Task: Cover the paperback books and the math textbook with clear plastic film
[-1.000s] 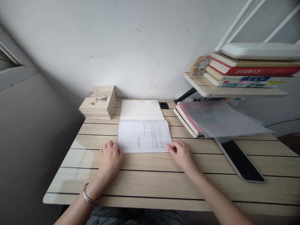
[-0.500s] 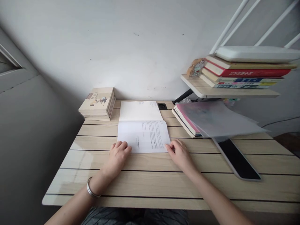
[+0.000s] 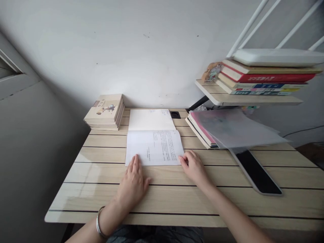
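Note:
An open booklet with printed text on its lower page lies flat on the slatted wooden table. My left hand rests palm down, fingers stretched out, with the fingertips on the booklet's lower left corner and the thumb spread on the wood. At the lower right corner, my right hand has its fingers curled in a pinch on the page edge. A silver bracelet circles my left wrist.
A stack of small books stands at the back left. Papers and notebooks lie at the right, beside a dark tablet-like device. Above them a raised shelf holds stacked books. A black socket sits behind the booklet.
My left hand has shifted right and towards me, and its curled fingers have straightened and flattened. The booklet's lower left corner is now more exposed. My right hand has stayed put.

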Demonstrator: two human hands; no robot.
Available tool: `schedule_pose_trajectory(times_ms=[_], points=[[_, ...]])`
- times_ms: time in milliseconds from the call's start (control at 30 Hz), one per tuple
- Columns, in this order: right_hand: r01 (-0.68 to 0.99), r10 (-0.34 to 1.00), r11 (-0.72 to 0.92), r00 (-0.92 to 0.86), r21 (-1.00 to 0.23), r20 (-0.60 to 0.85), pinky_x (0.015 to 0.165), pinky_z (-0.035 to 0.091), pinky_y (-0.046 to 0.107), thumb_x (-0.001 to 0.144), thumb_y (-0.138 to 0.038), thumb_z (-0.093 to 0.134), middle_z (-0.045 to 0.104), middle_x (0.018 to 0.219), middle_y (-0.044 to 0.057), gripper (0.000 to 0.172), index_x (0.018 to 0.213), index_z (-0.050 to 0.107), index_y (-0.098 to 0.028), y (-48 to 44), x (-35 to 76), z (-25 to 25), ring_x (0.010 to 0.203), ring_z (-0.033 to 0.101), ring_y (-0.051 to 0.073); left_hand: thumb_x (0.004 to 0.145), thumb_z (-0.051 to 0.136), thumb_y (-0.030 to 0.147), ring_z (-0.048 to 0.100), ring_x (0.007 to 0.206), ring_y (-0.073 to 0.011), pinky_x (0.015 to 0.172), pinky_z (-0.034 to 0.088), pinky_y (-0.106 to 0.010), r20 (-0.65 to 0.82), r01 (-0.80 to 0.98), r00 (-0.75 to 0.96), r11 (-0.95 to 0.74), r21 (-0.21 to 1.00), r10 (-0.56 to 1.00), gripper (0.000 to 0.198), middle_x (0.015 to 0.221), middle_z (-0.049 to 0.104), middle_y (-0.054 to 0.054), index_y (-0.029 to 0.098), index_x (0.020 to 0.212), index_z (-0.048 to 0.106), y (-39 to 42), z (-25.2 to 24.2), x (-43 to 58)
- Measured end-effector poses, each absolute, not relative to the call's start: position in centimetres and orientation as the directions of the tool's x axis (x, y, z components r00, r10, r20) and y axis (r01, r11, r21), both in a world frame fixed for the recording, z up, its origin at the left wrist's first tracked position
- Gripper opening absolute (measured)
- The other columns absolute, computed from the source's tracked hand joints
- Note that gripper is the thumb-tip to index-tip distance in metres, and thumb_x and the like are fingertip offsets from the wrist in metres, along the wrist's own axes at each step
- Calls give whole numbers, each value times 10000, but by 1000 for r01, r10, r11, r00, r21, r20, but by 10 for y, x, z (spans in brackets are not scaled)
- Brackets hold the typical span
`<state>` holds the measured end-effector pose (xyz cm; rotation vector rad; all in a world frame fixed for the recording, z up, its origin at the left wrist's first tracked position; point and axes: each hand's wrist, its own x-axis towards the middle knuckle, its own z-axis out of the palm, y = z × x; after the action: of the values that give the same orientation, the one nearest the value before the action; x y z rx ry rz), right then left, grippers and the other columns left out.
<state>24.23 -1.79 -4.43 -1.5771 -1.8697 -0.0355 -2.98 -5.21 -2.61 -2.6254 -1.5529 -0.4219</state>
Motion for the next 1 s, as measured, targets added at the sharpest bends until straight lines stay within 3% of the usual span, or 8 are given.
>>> schedule_pose_trajectory(times_ms=[67,167,600,800,900,1000], points=[[883,864,260,-32,-391,503,636,373,325,868,-259,459,469,666,24,275,636,312,-254,-18,242,-45,678,453,206,871,373,583,286,1350,-374,1019,365,-494,282,870,453,-489,68,845,768,1459,302,-265,53,1420,283,-55,-29,-29],[889,868,247,-26,-386,496,641,373,328,868,-252,454,466,667,26,271,638,311,-254,-18,241,-45,691,458,213,803,419,678,250,1358,-408,1010,353,-518,288,864,466,-500,54,837,851,1484,251,-257,127,1439,290,-57,-29,-27],[911,864,239,-43,-335,501,644,375,323,862,-229,424,469,679,31,249,644,306,-251,-18,238,-44,687,449,205,818,343,695,206,1347,-450,1000,339,-547,201,869,471,-491,63,859,816,1499,319,-103,169,1442,321,-56,-16,-18],[968,888,121,-7,-219,460,685,395,330,819,-172,433,520,721,56,171,655,438,-218,-21,233,-30,734,468,212,822,391,667,226,1341,-460,1005,320,-566,112,882,463,-470,44,879,733,1512,295,-71,298,1446,283,-57,-7,-15],[988,913,42,21,-146,407,763,419,378,826,-127,433,610,891,113,147,804,573,-164,-30,210,-13,882,517,254,832,407,639,230,1337,-470,1000,330,-568,91,884,461,-466,47,883,712,1514,289,-76,299,1445,283,-56,-5,-15],[957,913,215,-125,-196,389,987,362,427,905,-152,377,617,1166,116,278,1055,609,-134,-47,170,-1,1172,464,260,831,433,615,225,1341,-470,1000,334,-567,90,882,464,-469,50,881,702,1516,282,-76,295,1441,298,-56,-7,-16]])
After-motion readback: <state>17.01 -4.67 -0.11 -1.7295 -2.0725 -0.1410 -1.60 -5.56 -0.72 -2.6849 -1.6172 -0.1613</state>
